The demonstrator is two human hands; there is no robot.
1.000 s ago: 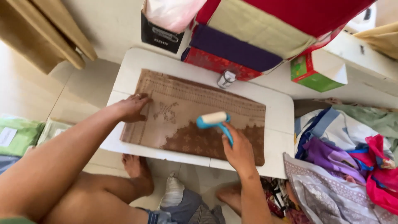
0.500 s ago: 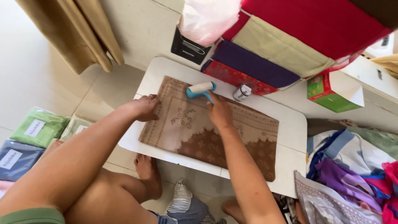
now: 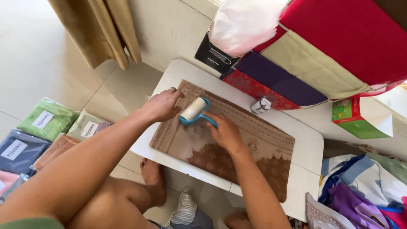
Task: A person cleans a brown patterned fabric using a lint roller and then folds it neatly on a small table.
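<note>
At frame centre the right hand [image 3: 226,133] grips the blue-handled lint roller [image 3: 194,111] on the brown patterned cloth [image 3: 220,140] spread over the white table [image 3: 305,144], while the left hand [image 3: 163,105] presses flat, open, apparently keeping the cloth from shifting

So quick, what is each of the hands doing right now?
Left hand: open, fingers pressed flat on the brown cloth.
Right hand: closed around the blue handle of the lint roller.
</note>
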